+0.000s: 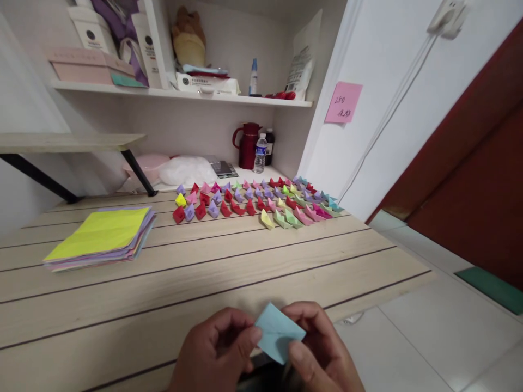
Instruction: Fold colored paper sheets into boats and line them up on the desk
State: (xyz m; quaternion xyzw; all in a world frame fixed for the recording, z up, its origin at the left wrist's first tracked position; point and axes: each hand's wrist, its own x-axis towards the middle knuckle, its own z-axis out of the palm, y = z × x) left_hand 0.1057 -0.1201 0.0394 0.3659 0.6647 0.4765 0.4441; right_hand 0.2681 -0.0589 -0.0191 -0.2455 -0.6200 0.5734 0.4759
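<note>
Both of my hands pinch a small folded piece of light blue paper (277,331) at the near edge of the wooden table (229,267). My left hand (212,351) grips its left corner with thumb and fingers closed. My right hand (322,354) holds its right side, thumb pressed on the lower edge. Further back on the table, several small folded paper boats (253,201) in red, purple, pink, green and yellow stand in rows. A stack of coloured paper sheets (102,234) with a yellow one on top lies at the left.
Behind the boats stand a dark red jug (247,145) and a water bottle (260,153). A white shelf (183,93) above carries boxes, bags and a spray bottle. A pink sticky note (344,102) hangs on the wall. Tiled floor (429,337) and a red door lie right.
</note>
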